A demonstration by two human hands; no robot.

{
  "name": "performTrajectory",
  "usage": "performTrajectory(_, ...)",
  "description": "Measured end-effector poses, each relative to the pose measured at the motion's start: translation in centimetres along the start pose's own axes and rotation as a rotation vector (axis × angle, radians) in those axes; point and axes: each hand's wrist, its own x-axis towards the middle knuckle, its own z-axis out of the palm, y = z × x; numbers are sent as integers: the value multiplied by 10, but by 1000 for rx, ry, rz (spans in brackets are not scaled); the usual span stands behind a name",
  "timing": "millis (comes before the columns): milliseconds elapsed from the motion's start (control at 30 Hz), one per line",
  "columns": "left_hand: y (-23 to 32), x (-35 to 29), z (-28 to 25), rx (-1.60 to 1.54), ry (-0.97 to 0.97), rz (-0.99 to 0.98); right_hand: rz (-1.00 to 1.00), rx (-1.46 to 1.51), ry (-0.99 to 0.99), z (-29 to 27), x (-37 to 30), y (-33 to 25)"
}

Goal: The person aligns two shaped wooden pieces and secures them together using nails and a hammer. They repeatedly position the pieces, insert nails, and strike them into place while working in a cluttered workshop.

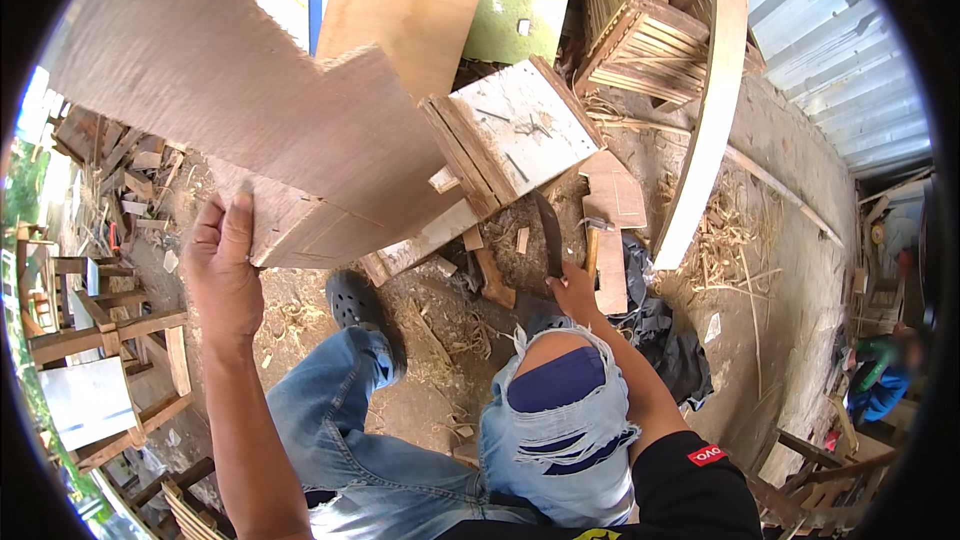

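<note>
My left hand (229, 240) grips the near corner of a large brown plywood sheet (300, 130), thumb on its upper face. The sheet is tilted, with a notch cut in its far edge. Its right part lies against a white-topped wooden block (525, 125) with several loose nails on top. Low beside my right knee, my right hand (572, 292) is closed around the lower end of a dark, curved, blade-like tool (551, 235); its grip is hidden. Right of it lies a hammer (592, 245) with a wooden handle. To its left is a brown wooden handle (490, 272).
A long curved pale board (705, 110) stands at the right, near a slatted wooden piece (650, 40). Black plastic (665, 355) and a cut plywood piece (612, 205) lie on the dirt floor. Wooden frames (110, 330) stand left. Another person (880, 375) is at far right.
</note>
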Motion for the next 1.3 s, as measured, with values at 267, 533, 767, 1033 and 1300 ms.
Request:
performTrajectory(267, -4, 5, -2, 24, -6, -15, -342, -45, 52, -87, -45, -27)
performTrajectory(533, -1, 8, 3, -34, -5, -33, -270, 14, 75, -168, 16, -148)
performTrajectory(767, -1, 9, 4, -8, 23, -27, -164, -42, -90, -187, 48, -173)
performTrajectory(1033, -6, 3, -1, -47, 2, -65, -198, 23, -69, -189, 58, -164)
performTrajectory(1300, -3, 2, 3, -15, 14, -52, -266, 390, 1078, -172, -4, -66)
